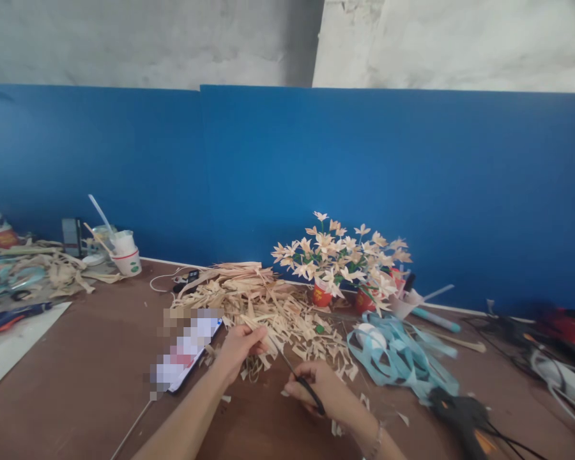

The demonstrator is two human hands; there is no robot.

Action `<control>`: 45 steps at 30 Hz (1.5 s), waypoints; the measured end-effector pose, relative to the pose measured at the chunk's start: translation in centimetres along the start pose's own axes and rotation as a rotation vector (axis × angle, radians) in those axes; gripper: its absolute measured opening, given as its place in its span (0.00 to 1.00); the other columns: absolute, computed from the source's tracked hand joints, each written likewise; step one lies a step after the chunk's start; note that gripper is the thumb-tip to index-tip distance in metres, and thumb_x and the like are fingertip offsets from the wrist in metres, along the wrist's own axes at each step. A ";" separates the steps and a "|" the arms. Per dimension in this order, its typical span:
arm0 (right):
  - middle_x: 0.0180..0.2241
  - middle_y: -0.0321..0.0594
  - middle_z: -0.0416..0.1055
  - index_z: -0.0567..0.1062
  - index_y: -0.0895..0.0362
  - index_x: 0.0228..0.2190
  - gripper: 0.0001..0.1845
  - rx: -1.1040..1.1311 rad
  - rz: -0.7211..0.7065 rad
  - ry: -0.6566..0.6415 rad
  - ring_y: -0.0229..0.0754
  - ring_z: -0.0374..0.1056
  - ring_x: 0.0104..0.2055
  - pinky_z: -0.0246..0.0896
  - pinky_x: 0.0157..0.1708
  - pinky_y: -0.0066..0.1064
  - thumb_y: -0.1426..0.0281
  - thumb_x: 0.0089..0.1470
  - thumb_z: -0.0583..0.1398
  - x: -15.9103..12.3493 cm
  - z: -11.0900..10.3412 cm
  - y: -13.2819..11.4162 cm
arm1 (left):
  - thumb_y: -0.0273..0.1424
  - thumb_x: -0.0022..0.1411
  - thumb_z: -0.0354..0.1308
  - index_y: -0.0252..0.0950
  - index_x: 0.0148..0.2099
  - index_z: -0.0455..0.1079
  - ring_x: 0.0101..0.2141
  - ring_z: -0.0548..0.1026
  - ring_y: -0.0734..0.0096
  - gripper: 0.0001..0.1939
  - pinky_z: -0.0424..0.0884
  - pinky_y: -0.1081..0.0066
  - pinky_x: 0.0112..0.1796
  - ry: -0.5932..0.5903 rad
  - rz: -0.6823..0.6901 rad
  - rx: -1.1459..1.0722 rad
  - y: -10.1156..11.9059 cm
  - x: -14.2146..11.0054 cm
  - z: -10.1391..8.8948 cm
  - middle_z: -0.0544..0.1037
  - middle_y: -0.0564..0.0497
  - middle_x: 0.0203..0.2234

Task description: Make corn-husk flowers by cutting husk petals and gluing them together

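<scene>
My left hand [239, 351] is closed in a pinch on a pale strip of dried husk, thin and partly hidden by the fingers. My right hand [323, 386] is wrapped round the black handles of a pair of scissors [310, 391]. The scissor blades point up and left, towards the fingertips of my left hand. Just beyond both hands spreads a heap of cut husk strips [287, 313], pale and loosely tangled. Small scraps lie on the brown table [263, 421] around my right wrist.
Left of my hands lies a phone [189, 354] with a cable. Behind the heap, artificial flowers [335, 252] stand in red cups. Blue ribbon [397, 358] and a black glue gun [460, 415] lie to the right. A white cup [127, 262] stands at the back left.
</scene>
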State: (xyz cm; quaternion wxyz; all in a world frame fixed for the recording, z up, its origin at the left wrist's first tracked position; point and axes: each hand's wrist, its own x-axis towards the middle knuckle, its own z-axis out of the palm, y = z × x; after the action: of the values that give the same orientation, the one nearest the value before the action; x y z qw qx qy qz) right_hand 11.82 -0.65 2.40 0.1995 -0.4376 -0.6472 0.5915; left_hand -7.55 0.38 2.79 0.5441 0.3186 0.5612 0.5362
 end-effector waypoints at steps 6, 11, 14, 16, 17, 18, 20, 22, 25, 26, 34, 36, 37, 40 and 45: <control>0.09 0.27 0.57 0.73 0.58 0.21 0.13 -0.063 0.012 -0.054 0.28 0.48 0.11 0.39 0.11 0.20 0.60 0.42 0.62 -0.5 -0.6 -0.6 | 0.41 0.43 0.64 0.32 0.21 0.69 0.16 0.69 0.74 0.16 0.64 0.75 0.21 -0.070 0.034 0.146 -0.4 0.6 -0.5 0.74 0.51 0.12; 0.10 0.28 0.58 0.74 0.59 0.23 0.15 -0.147 0.063 -0.049 0.29 0.50 0.11 0.40 0.11 0.19 0.58 0.40 0.62 -0.9 -1.0 -1.2 | 0.39 0.45 0.62 0.32 0.22 0.70 0.15 0.66 0.76 0.13 0.61 0.76 0.19 -0.103 0.070 0.267 -0.4 0.7 -0.7 0.70 0.55 0.11; 0.10 0.28 0.59 0.74 0.60 0.23 0.16 -0.201 0.104 -0.078 0.28 0.50 0.11 0.42 0.11 0.18 0.59 0.40 0.63 -0.9 -1.2 -1.3 | 0.38 0.45 0.61 0.32 0.22 0.70 0.15 0.65 0.76 0.13 0.60 0.76 0.19 -0.135 0.090 0.344 0.0 0.5 -0.6 0.69 0.56 0.11; 0.11 0.28 0.59 0.74 0.60 0.24 0.16 -0.221 0.108 -0.106 0.28 0.51 0.12 0.43 0.11 0.18 0.59 0.39 0.63 -0.9 -1.3 -1.4 | 0.38 0.45 0.60 0.32 0.22 0.69 0.15 0.65 0.76 0.13 0.59 0.76 0.19 -0.155 0.100 0.388 0.2 0.3 -0.6 0.68 0.56 0.11; 0.11 0.28 0.59 0.74 0.61 0.24 0.15 -0.231 0.108 -0.113 0.28 0.51 0.12 0.43 0.11 0.18 0.60 0.39 0.63 -0.9 -1.4 -1.4 | 0.38 0.46 0.59 0.32 0.22 0.70 0.15 0.65 0.75 0.13 0.59 0.76 0.19 -0.163 0.106 0.409 0.4 0.2 -0.6 0.68 0.56 0.11; 0.11 0.28 0.59 0.74 0.61 0.24 0.15 -0.244 0.109 -0.112 0.28 0.51 0.12 0.43 0.11 0.18 0.60 0.39 0.63 -0.9 -1.4 -1.5 | 0.38 0.46 0.59 0.32 0.22 0.70 0.15 0.65 0.75 0.13 0.59 0.76 0.20 -0.169 0.117 0.431 0.5 0.2 -0.6 0.68 0.56 0.11; 0.12 0.29 0.60 0.74 0.61 0.23 0.14 -0.281 0.108 -0.112 0.28 0.52 0.12 0.43 0.11 0.18 0.61 0.40 0.62 -0.9 -1.5 -1.4 | 0.39 0.46 0.58 0.31 0.22 0.71 0.16 0.65 0.75 0.14 0.59 0.76 0.20 -0.182 0.150 0.486 0.6 0.1 -0.8 0.68 0.56 0.11; 0.12 0.29 0.61 0.74 0.60 0.23 0.13 -0.309 0.103 -0.110 0.28 0.52 0.12 0.44 0.11 0.18 0.62 0.40 0.62 -0.9 -1.5 -1.3 | 0.38 0.46 0.58 0.31 0.23 0.72 0.18 0.66 0.74 0.14 0.60 0.75 0.22 -0.187 0.208 0.548 0.5 0.2 -0.9 0.70 0.55 0.12; 0.11 0.29 0.61 0.74 0.60 0.22 0.12 -0.327 0.101 -0.114 0.29 0.53 0.12 0.45 0.11 0.19 0.62 0.40 0.62 -0.9 -1.6 -1.1 | 0.38 0.47 0.58 0.31 0.24 0.75 0.22 0.69 0.70 0.14 0.62 0.75 0.26 -0.187 0.299 0.617 0.2 0.4 -1.2 0.74 0.53 0.16; 0.11 0.29 0.61 0.74 0.60 0.22 0.12 -0.328 0.105 -0.113 0.29 0.53 0.12 0.45 0.11 0.19 0.63 0.40 0.62 -0.8 -1.6 -1.0 | 0.38 0.48 0.57 0.31 0.25 0.75 0.23 0.70 0.69 0.14 0.62 0.75 0.27 -0.189 0.318 0.625 0.1 0.4 -1.2 0.75 0.52 0.18; 0.12 0.29 0.65 0.73 0.59 0.27 0.13 -0.234 0.198 -0.160 0.28 0.54 0.09 0.48 0.09 0.17 0.61 0.41 0.62 -0.8 -1.7 -1.1 | 0.38 0.46 0.58 0.33 0.23 0.73 0.17 0.69 0.71 0.13 0.62 0.75 0.20 -0.098 0.199 0.486 0.2 0.3 -0.6 0.73 0.53 0.14; 0.12 0.29 0.65 0.73 0.59 0.26 0.13 -0.228 0.212 -0.175 0.27 0.54 0.09 0.48 0.08 0.17 0.61 0.41 0.62 -0.9 -1.8 -1.1 | 0.38 0.46 0.58 0.33 0.22 0.72 0.16 0.70 0.70 0.12 0.63 0.74 0.20 -0.066 0.188 0.469 0.3 0.3 -0.6 0.73 0.53 0.13; 0.12 0.29 0.65 0.73 0.59 0.26 0.13 -0.231 0.218 -0.175 0.27 0.53 0.09 0.48 0.08 0.17 0.61 0.41 0.62 -0.9 -1.8 -1.1 | 0.38 0.46 0.58 0.33 0.22 0.72 0.16 0.70 0.70 0.12 0.64 0.74 0.20 -0.058 0.191 0.467 0.3 0.4 -0.6 0.73 0.53 0.13; 0.12 0.29 0.64 0.72 0.59 0.25 0.13 -0.249 0.236 -0.171 0.27 0.53 0.09 0.47 0.07 0.17 0.62 0.40 0.62 -1.0 -1.8 -1.2 | 0.39 0.47 0.57 0.32 0.23 0.72 0.17 0.72 0.69 0.13 0.66 0.74 0.21 -0.054 0.213 0.469 0.0 0.7 -0.8 0.73 0.53 0.13; 0.11 0.28 0.63 0.72 0.59 0.25 0.12 -0.260 0.233 -0.165 0.27 0.53 0.09 0.46 0.07 0.16 0.62 0.40 0.62 -1.1 -1.6 -1.4 | 0.40 0.47 0.57 0.31 0.24 0.72 0.18 0.73 0.67 0.15 0.68 0.72 0.22 -0.073 0.221 0.480 -0.5 1.1 -0.9 0.73 0.52 0.13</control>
State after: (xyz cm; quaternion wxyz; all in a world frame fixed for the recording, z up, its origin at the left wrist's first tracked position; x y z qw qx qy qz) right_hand 13.23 -0.45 4.36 0.0180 -0.4815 -0.6773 0.5560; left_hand -8.57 1.11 1.90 0.4111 0.5168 0.6141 0.4322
